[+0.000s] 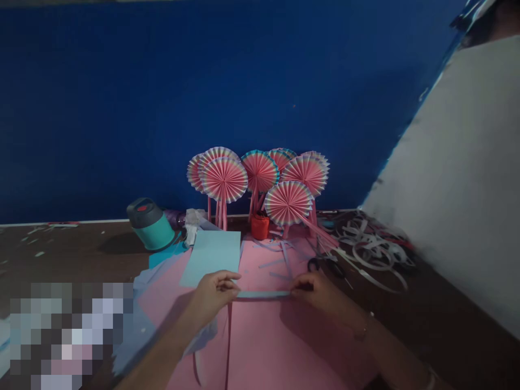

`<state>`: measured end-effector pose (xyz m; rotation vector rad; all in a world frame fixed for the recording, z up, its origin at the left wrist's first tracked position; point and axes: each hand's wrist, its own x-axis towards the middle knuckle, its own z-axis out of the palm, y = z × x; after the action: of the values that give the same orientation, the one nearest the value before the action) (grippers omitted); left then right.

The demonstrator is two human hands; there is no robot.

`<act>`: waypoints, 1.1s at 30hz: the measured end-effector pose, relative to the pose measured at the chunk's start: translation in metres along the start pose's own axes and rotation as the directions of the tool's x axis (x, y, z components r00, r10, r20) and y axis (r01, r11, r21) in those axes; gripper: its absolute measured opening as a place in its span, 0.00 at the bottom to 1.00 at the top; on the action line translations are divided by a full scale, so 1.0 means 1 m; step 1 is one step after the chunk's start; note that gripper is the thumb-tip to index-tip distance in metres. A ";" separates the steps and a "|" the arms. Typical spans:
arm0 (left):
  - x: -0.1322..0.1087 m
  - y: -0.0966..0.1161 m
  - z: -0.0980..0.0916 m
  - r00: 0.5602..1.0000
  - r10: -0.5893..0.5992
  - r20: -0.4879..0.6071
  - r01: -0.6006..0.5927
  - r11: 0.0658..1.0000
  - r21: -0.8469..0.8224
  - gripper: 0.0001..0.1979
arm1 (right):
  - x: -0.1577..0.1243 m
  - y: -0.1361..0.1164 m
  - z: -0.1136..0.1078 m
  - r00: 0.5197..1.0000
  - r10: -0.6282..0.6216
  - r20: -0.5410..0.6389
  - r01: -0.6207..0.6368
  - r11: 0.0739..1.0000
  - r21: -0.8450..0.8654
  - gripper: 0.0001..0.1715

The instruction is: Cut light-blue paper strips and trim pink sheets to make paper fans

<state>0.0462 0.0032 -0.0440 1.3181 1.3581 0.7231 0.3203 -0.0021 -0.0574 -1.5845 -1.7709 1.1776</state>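
left hand (pixel 214 295), right hand (pixel 312 290): both pinching pale blue paper strip (pixel 263 294); red cup (pixel 260 226): holds pleated paper fans (pixel 260 171)

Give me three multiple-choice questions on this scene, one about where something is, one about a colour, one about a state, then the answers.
1. Where are the black-handled scissors?
A) On the light blue sheet
B) By the right edge of the pink paper
C) Leaning on the blue wall

2. What colour is the paper strip between the left hand and the right hand?
A) Light blue
B) Red
C) Black

3. What state is the teal flask in?
A) Standing upright
B) Tipped onto its side
C) Held in a hand

Answers:
1. B, the handles sit just beside the pink paper.
2. A, the strip matches the light blue sheet.
3. B, its dark cap points up and left.
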 end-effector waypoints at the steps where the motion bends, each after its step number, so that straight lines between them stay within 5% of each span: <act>1: 0.000 -0.002 0.000 1.000 -0.001 0.003 0.001 1.000 -0.007 0.23 | 0.000 0.003 0.001 1.000 0.009 -0.003 -0.009 1.000 0.000 0.08; 7: 0.002 -0.012 0.002 0.997 -0.027 0.071 0.026 1.000 0.009 0.22 | 0.001 0.012 0.005 1.000 -0.008 -0.015 0.006 0.992 -0.123 0.07; 25: 0.000 -0.025 0.006 0.995 0.093 -0.043 -0.070 0.925 0.374 0.24 | -0.001 0.008 0.009 0.997 0.063 -0.031 -0.069 0.973 -0.222 0.09; 33: -0.010 -0.006 0.011 0.993 0.103 -0.055 -0.052 0.811 0.582 0.25 | -0.002 0.001 0.009 0.996 0.078 -0.051 -0.087 0.973 -0.212 0.13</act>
<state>0.0531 -0.0102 -0.0494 1.8496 1.6798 0.4235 0.3136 -0.0063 -0.0622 -1.8084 -1.8729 1.0092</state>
